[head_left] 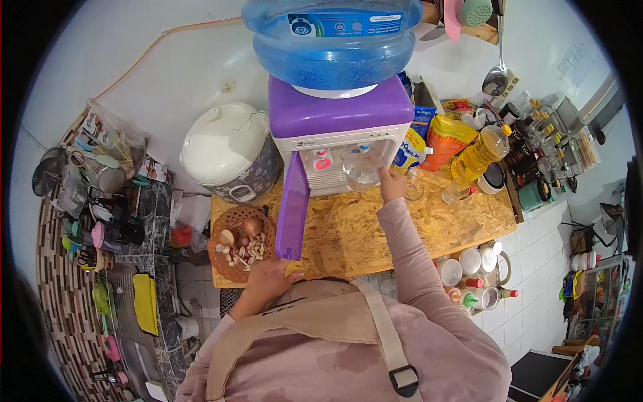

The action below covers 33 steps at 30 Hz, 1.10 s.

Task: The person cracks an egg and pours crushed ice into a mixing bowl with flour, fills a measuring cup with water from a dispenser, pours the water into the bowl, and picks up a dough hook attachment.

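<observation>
A purple and white water dispenser stands on the wooden table with a blue water bottle on top. Its purple door hangs open toward me. My right hand is closed on the right side of a clear glass container, which is under the blue tap in the dispenser's bay. At the table's front edge, my left hand is just below the door's lower end; its fingers are partly spread and hold nothing visible. Beside it lies a woven basket with garlic and an onion.
A rice cooker stands left of the dispenser. On the right are a glass mug, an oil bottle, food pouches and a spice rack. Lidded jars stand below the table's front edge. Utensils crowd the left counter.
</observation>
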Available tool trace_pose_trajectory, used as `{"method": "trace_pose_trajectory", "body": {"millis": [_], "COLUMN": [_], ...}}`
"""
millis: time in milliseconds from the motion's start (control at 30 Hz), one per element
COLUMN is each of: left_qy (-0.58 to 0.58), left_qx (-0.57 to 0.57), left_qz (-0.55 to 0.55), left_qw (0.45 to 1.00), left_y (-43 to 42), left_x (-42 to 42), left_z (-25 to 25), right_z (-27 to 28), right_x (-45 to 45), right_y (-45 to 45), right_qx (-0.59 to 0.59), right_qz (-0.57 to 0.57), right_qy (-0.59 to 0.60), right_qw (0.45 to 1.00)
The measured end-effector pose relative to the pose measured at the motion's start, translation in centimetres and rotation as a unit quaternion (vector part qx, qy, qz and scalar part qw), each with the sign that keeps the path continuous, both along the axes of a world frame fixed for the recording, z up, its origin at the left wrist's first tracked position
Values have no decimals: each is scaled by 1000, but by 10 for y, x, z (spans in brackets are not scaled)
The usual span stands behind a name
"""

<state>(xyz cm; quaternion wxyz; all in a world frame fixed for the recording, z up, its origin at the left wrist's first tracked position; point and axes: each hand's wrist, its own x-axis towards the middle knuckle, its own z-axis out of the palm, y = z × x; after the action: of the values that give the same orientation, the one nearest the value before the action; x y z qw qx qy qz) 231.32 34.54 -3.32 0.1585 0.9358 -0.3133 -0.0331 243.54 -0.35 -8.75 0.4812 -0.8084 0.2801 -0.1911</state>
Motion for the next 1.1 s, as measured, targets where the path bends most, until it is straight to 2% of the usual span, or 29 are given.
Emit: {"method": "trace_pose_trajectory", "body": {"millis": [300, 500, 600, 767, 1100], "left_qy": [12, -23, -46, -21, -5], "left_qx": [33, -8, -15, -1, 0], "left_qz": [7, 1, -1, 9, 24], "left_qw": [999, 1000, 999, 1000, 1000], "left_y": [1, 3, 1, 0, 0], "left_x": [0, 0, -1, -2, -2], "left_z": [-1, -7, -2, 1, -3], "right_z": [-6, -10, -11, -24, -12], "right_x": [3, 3, 5, 9, 5], "right_y": [-2, -3, -3, -6, -3], "right_qx": [11, 40, 18, 11, 28], "right_qz": [-3, 1, -5, -7, -10], "right_qy": [-8, -25, -15, -31, -15], "right_qw": [1000, 999, 1000, 999, 999]}}
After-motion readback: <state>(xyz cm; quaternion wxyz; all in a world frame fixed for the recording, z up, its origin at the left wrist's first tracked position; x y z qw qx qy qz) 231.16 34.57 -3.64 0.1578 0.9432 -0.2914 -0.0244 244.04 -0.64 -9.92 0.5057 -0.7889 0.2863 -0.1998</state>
